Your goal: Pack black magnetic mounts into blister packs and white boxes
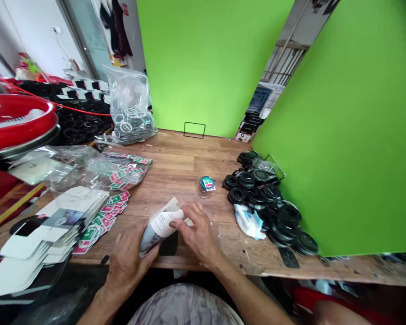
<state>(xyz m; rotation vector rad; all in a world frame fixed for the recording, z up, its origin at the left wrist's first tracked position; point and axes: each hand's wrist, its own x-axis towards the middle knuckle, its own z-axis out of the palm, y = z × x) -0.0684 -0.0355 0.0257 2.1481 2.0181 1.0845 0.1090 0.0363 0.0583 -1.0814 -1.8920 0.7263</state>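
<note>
carton of white and grey printed card, bowed and unclosed, in both hands

bright green upright panels stand behind and to the right of the brown wooden plank surface. a heap of black round ring-shaped parts lies at the right; a stack of flat white cartons with dark print lies at the left, beside a fan of red and green printed slips. the left hand curls its grip around the carton's lower end; the right hand has a narrow grip, thumb on the white face. the carton is held above the near edge of the surface. beyond it, a small teal disc in a clear packet lies untouched.

by my judgement the carton is partly opened out, its closing left to do; the flat stack looks unworked. whether the black heap is finished, i cannot tell.
</note>
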